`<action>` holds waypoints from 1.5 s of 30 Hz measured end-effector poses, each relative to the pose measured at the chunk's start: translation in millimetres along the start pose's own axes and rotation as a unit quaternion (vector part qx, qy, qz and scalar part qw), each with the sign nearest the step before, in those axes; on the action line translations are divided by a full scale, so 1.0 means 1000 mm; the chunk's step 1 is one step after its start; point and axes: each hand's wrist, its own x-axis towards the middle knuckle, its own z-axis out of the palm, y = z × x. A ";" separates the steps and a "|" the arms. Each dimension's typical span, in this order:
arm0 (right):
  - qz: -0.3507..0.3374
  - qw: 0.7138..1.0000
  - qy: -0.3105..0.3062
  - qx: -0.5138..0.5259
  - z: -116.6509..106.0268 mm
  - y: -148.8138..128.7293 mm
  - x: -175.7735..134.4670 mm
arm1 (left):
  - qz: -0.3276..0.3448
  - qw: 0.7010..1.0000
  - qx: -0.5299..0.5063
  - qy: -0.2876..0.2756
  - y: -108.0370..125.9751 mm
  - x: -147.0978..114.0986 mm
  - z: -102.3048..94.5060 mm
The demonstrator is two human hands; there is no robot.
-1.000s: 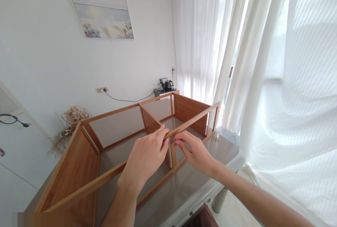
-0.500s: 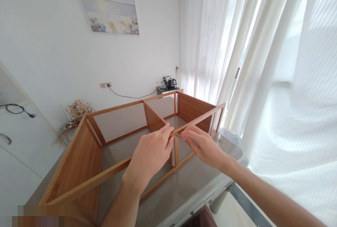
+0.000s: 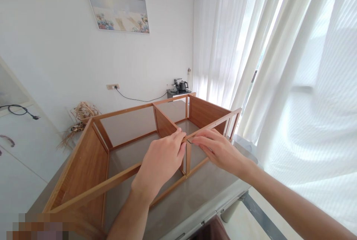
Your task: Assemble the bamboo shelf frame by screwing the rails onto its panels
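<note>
A wooden shelf frame [image 3: 106, 185] with brown panels lies on the table, and its middle divider [image 3: 166, 120] meets the near rail. My left hand [image 3: 160, 162] is closed around the rail at that joint, its fingers over the top. Just right of it, my right hand [image 3: 220, 151] pinches a small thin metal tool, which looks like a hex key [image 3: 190, 141]. The tool's end touches the front of the joint, beside the upright post [image 3: 188, 160]. My fingers cover part of the tool, and the screw head cannot be made out.
Under the frame is a grey-topped table [image 3: 200, 191]. White curtains [image 3: 301, 121] hang close on the right. A black kettle [image 3: 183, 86] stands on a small cabinet at the back. Dried plants [image 3: 83, 112] stand at the left; a black cord [image 3: 142, 101] runs along the wall.
My right hand has turned slightly, and the tool has swung to a different angle at the joint. My left hand keeps its hold. The view has shifted a little.
</note>
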 end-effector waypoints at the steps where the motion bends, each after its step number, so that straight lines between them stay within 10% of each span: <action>1: -0.007 1.000 -0.003 -0.009 -0.001 0.000 0.000 | 0.001 1.000 -0.001 0.003 0.000 0.000 0.000; 23: 0.135 0.984 0.034 0.109 0.023 -0.009 -0.010 | 0.016 1.000 -0.014 0.014 -0.002 -0.001 0.002; 45: 0.093 0.994 0.011 0.058 0.027 -0.007 -0.010 | -0.033 0.996 0.037 0.073 0.006 -0.001 0.010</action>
